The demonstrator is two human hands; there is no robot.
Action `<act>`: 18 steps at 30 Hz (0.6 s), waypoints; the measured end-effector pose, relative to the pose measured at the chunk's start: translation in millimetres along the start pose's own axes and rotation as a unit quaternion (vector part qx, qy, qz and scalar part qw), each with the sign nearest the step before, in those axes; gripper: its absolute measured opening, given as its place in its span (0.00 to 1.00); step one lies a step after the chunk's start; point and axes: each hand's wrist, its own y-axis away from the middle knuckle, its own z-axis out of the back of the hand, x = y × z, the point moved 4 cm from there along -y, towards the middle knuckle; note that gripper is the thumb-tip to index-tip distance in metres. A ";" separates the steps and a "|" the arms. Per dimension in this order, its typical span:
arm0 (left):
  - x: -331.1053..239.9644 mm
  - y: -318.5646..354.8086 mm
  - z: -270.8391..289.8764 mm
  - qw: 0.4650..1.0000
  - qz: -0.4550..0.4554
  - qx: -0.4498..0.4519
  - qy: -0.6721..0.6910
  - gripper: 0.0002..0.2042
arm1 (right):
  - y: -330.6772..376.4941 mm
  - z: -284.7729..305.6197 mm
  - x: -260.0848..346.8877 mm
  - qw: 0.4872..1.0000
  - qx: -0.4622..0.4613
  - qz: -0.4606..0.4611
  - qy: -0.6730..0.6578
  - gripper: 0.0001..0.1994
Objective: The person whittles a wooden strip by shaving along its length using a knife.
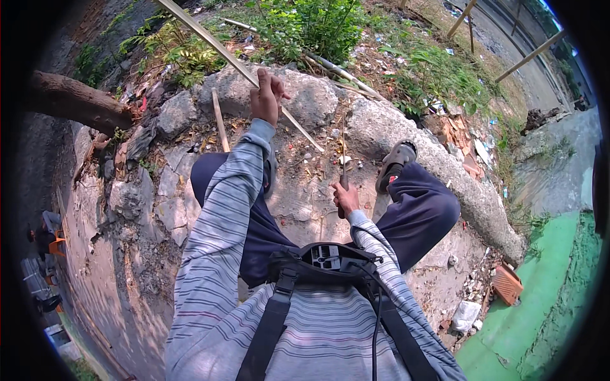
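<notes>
Outdoors, left hand [267, 100] holds strip [229, 56], right hand [347, 199] knife [344, 179].

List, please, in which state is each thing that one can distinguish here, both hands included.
Left hand, partly closed, holding the pale strip.
Pale strip, slanted, unbroken where visible.
Right hand, closed around the knife's handle.
Knife, blade bare, pointing away from the person.
Wooden stick, lower end hidden behind the knee.
Concrete ledge, rough, uneven.
Orange block, tilted.
</notes>
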 end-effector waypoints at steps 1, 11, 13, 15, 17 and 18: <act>5.3 -0.7 -0.2 1.000 -0.022 0.001 -0.011 0.32 | -3.7 -0.9 -4.5 1.000 -0.015 0.002 0.008 0.10; 17.9 -10.1 9.6 0.999 -0.019 0.004 0.029 0.30 | -21.2 3.9 -42.5 0.997 -0.025 -0.017 0.073 0.12; 26.2 -12.5 11.2 0.999 -0.011 -0.007 0.041 0.30 | -23.5 7.8 -44.7 0.989 -0.040 0.011 0.145 0.16; 33.9 -13.6 10.5 0.998 0.001 -0.014 0.055 0.30 | -32.9 10.0 -53.6 0.984 -0.042 0.015 0.174 0.18; 37.4 -15.8 15.3 0.999 0.000 -0.020 0.036 0.31 | -36.1 10.5 -58.8 0.978 -0.042 0.020 0.203 0.20; 40.0 -15.8 17.0 0.999 0.001 -0.020 0.034 0.31 | -36.0 9.3 -59.3 0.968 -0.043 0.022 0.245 0.22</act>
